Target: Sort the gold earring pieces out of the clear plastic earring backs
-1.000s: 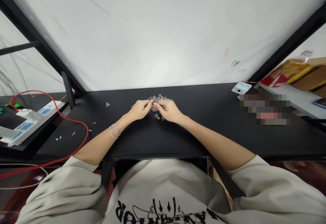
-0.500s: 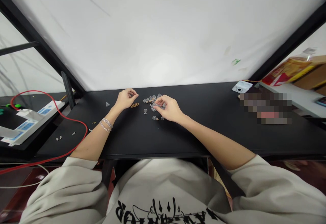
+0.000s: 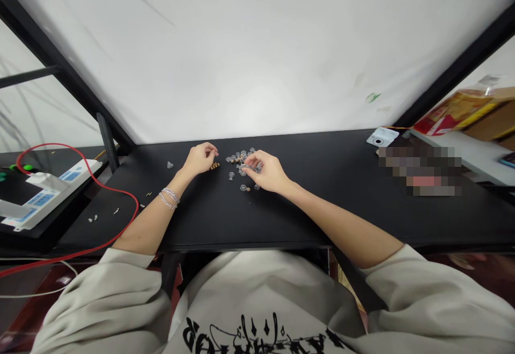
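Small clear glass globes (image 3: 241, 159) lie scattered in a loose cluster on the black table (image 3: 322, 214). My right hand (image 3: 267, 172) rests over the cluster's right side, its fingertips pinched among the globes. What they grip is too small to tell. To the left, my left hand (image 3: 200, 159) has its fingertips closed together just above a short row of brown beads (image 3: 214, 166). Nothing shows between those fingers. Silver bracelets (image 3: 170, 198) circle my left wrist.
A lone globe (image 3: 170, 165) and small metal bits (image 3: 93, 218) lie left of my hands. Further left are a red cable (image 3: 120, 225) and a white power strip (image 3: 48, 193). A white device (image 3: 382, 137), a pixelated patch (image 3: 420, 171) and cardboard boxes (image 3: 491, 120) stand at the right.
Over the last second, my left hand moved left from the cluster, and the brown beads came into view beneath it. My right hand stayed among the globes, which now lie more spread out.
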A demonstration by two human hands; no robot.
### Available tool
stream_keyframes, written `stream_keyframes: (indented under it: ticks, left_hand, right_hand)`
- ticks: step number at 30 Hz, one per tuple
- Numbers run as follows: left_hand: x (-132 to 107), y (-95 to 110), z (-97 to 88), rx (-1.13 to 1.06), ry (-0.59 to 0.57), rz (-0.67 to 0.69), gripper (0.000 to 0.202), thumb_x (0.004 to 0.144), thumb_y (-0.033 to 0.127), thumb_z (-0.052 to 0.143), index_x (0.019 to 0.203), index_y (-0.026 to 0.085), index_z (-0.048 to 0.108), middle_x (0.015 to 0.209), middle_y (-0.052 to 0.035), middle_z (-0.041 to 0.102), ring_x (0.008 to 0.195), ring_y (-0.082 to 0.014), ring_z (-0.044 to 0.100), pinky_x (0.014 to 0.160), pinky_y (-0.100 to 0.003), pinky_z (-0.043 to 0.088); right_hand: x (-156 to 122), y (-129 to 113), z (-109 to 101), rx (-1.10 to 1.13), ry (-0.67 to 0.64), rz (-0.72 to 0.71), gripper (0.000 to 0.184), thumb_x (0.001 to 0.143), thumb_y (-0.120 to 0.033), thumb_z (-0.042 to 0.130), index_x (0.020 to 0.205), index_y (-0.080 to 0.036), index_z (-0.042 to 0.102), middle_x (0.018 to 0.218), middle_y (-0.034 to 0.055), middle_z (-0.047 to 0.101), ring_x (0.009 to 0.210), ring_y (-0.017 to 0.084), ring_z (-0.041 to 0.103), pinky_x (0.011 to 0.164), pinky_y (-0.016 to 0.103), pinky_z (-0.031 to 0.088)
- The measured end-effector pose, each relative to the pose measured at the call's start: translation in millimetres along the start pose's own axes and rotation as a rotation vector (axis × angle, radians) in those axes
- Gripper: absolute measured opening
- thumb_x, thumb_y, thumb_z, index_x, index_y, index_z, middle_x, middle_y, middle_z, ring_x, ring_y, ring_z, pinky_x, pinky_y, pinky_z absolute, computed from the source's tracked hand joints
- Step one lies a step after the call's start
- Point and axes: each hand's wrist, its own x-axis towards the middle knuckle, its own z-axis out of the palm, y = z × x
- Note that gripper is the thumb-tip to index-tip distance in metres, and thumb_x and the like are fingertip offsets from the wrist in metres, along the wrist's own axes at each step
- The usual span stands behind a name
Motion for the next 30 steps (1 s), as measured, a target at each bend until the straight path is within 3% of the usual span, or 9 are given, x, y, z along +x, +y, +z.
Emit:
stream_keyframes:
  ticks: [5, 9, 18, 30]
  left_hand:
    - [4, -7, 1.2, 0.193, -0.046, 0.021, 0.019, 0.082, 0.024, 0.060, 0.090, 0.019, 0.077, 0.075, -0.0045, 0.073, 0.070, -0.0193, 0.066, 0.077, -0.029, 0.051]
    - [6, -14, 4.3, 0.177, -0.109, 0.014, 0.020, 0.082, 0.023, 0.061, 0.090, 0.020, 0.079, 0.065, -0.0040, 0.069, 0.063, -0.0185, 0.061, 0.072, -0.030, 0.049]
    - [4, -9, 4.4, 0.161, -0.142, 0.035, 0.020, 0.079, 0.020, 0.063, 0.089, 0.021, 0.081, 0.060, -0.0032, 0.067, 0.060, -0.0186, 0.060, 0.070, -0.030, 0.049]
    - [6, -12, 2.2, 0.142, -0.194, 0.076, 0.022, 0.079, 0.018, 0.060, 0.087, 0.021, 0.080, 0.072, -0.0054, 0.072, 0.067, -0.0200, 0.064, 0.074, -0.031, 0.052]
  right_hand:
    - [0, -1, 0, 0.008, -0.001, 0.003, 0.012, 0.078, -0.025, 0.069, 0.086, -0.018, 0.064, 0.087, 0.0036, 0.066, 0.076, 0.014, 0.062, 0.074, 0.030, 0.051]
    - [0, -1, 0, 0.011, -0.004, 0.009, 0.012, 0.077, -0.026, 0.069, 0.085, -0.018, 0.064, 0.087, 0.0039, 0.066, 0.076, 0.015, 0.063, 0.074, 0.030, 0.052]
    - [0, 0, 1, 0.020, -0.003, -0.004, 0.012, 0.077, -0.025, 0.070, 0.085, -0.018, 0.064, 0.086, 0.0036, 0.066, 0.075, 0.014, 0.062, 0.074, 0.030, 0.052]
    - [0, 1, 1, 0.016, -0.013, 0.001, 0.012, 0.077, -0.025, 0.069, 0.086, -0.018, 0.064, 0.087, 0.0037, 0.067, 0.075, 0.014, 0.062, 0.074, 0.030, 0.051]
